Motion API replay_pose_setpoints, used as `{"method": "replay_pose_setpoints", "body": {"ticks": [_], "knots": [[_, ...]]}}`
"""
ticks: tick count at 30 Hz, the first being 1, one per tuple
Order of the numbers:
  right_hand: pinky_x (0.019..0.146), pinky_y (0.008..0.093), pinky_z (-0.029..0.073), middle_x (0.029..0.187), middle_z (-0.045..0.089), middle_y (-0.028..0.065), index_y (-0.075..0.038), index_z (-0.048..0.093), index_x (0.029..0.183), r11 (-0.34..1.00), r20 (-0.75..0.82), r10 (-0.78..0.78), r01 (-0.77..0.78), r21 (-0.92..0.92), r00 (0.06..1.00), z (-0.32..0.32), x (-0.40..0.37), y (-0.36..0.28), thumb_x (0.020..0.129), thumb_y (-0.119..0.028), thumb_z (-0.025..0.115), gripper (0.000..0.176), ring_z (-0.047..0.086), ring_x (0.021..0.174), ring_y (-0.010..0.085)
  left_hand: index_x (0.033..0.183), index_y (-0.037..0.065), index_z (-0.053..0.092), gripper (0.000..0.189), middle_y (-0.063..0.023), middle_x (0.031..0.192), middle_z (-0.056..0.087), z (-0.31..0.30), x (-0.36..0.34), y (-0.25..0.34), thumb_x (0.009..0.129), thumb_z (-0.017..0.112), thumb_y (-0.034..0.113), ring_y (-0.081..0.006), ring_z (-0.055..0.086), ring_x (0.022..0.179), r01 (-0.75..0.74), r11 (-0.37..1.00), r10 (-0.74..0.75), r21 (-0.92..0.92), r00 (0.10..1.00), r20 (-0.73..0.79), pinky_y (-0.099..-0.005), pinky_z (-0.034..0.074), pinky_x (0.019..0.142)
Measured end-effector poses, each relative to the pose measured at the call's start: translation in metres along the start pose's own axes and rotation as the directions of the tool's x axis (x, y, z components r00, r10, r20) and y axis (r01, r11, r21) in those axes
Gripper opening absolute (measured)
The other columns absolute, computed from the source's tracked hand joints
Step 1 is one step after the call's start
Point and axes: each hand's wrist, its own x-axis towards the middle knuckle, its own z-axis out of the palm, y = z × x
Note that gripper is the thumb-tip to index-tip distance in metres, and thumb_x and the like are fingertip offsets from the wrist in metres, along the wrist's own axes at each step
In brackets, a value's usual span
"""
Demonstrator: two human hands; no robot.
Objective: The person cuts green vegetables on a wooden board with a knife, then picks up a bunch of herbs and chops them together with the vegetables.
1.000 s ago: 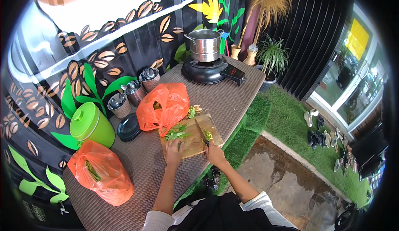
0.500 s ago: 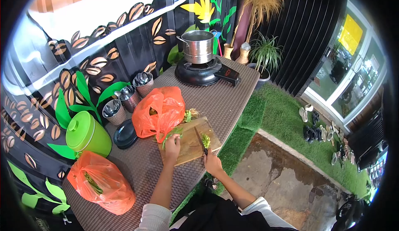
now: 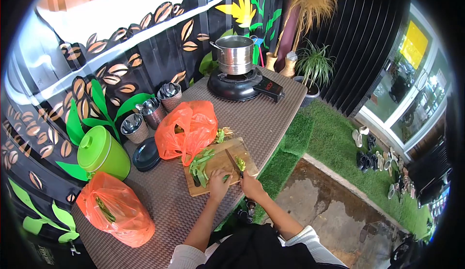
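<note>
My right hand [image 3: 251, 185] is closed on the handle of a knife [image 3: 234, 161], its blade lying over the wooden cutting board [image 3: 224, 158]. Chopped green pieces [image 3: 240, 163] sit just right of the blade. My left hand [image 3: 220, 183] is over the board's near edge, fingers bent, with a bit of green at the fingertips; what it may grip is too small to tell. Leafy green stems [image 3: 200, 166] lie on the left part of the board. More stems with roots [image 3: 224, 134] rest behind the board, beside an orange plastic bag [image 3: 188, 129].
A steel pot [image 3: 234, 56] stands on a black portable stove [image 3: 235, 86] at the table's far end. Along the wall are cutlery cups [image 3: 134, 127], black plates [image 3: 146, 154] and a green lidded container [image 3: 104, 153]. Another orange bag [image 3: 118, 213] stands at the near left.
My left hand has moved right and nearer to me, towards the knife. The leafy stems on the left of the board now show. The whole view has shifted slightly.
</note>
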Motion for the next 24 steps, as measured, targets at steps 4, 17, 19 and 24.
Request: {"method": "replay_pose_setpoints", "body": {"ticks": [4, 17, 19, 24], "knots": [[0.068, 0.0529, 0.049, 0.081, 0.062, 0.0285, 0.006, 0.040, 0.106, 0.996, 0.000, -0.082, 0.082, -0.039, 0.997, -0.001, 0.003, 0.004, 0.092, -0.021, 0.045, 0.031, 0.062, 0.077, 0.0459, 0.087, 0.005, 0.070, 0.012, -0.0117, 0.088, 0.063, -0.003, 0.005, 0.003, 0.079, 0.066, 0.013, -0.0309, 0.056, 0.090, -0.003, 1.000, 0.001, 0.022, 0.998, 0.058, -0.0394, 0.044, 0.082], [0.055, 0.0434, 0.055, 0.078, 0.064, 0.0247, 0.001, 0.040, 0.107, 0.975, -0.143, -0.009, -0.023, -0.221, 0.990, 0.027, 0.004, -0.015, 0.090, -0.017, 0.047, 0.025, 0.067, 0.070, 0.0371, 0.086, 0.008, 0.071, 0.012, -0.0067, 0.090, 0.064, -0.007, 0.001, -0.003, 0.081, 0.065, 0.017, -0.0265, 0.057, 0.091, -0.012, 1.000, 0.011, 0.023, 0.999, 0.048, -0.0369, 0.046, 0.081], [0.057, 0.0478, 0.054, 0.080, 0.063, 0.0278, 0.002, 0.040, 0.108, 0.987, -0.110, -0.008, -0.010, -0.161, 0.994, 0.029, 0.014, -0.006, 0.093, -0.020, 0.044, 0.027, 0.065, 0.073, 0.0413, 0.086, 0.009, 0.071, 0.012, -0.0064, 0.090, 0.064, -0.007, 0.001, -0.003, 0.081, 0.065, 0.018, -0.0265, 0.057, 0.091, -0.013, 1.000, 0.011, 0.024, 0.998, 0.055, -0.0369, 0.046, 0.081], [0.059, 0.0498, 0.053, 0.081, 0.064, 0.0269, 0.002, 0.040, 0.109, 0.991, -0.077, -0.057, 0.047, -0.124, 0.995, 0.014, 0.003, -0.008, 0.093, -0.021, 0.044, 0.029, 0.065, 0.071, 0.0424, 0.087, 0.009, 0.071, 0.012, -0.0056, 0.089, 0.064, -0.005, 0.001, -0.005, 0.080, 0.065, 0.018, -0.0263, 0.057, 0.090, -0.017, 1.000, 0.016, 0.015, 0.999, 0.042, -0.0370, 0.046, 0.081]]}}
